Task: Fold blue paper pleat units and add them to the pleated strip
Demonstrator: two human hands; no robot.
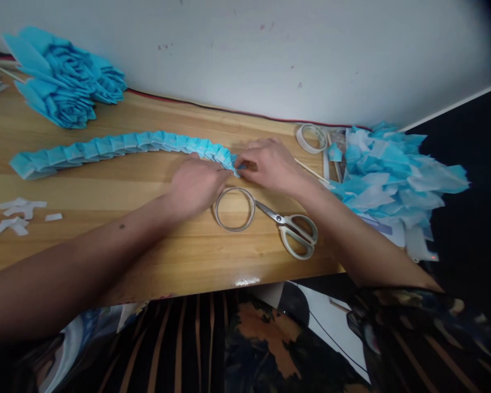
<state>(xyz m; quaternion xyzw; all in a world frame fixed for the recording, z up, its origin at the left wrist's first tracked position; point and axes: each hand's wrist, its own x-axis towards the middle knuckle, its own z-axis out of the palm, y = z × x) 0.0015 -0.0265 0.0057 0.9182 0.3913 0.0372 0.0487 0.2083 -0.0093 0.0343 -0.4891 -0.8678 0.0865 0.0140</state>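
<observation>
A long strip of pleated blue paper [118, 144] curves across the wooden table from the left to my fingers. At its right end, my left hand [200, 183] is closed, with fingertips pinching the paper near the edge. My right hand [268, 164] meets it from the other side, thumb and fingers closed on the very tip of the same strip. The exact grip of the fingertips is partly hidden. Just below my hands lies a roll of tape [234, 209] on its side. Scissors [297, 232] with pale handles rest beside it, blades nearly together.
Blue folded-paper flowers [71, 79] lie at the back left. Small white paper pieces [18, 213] are scattered at left. Another tape roll [311, 138] and a thin stick [311, 170] lie right of my hands, near a heap of blue sheets [388, 169]. A cable [229, 111] runs along the wall.
</observation>
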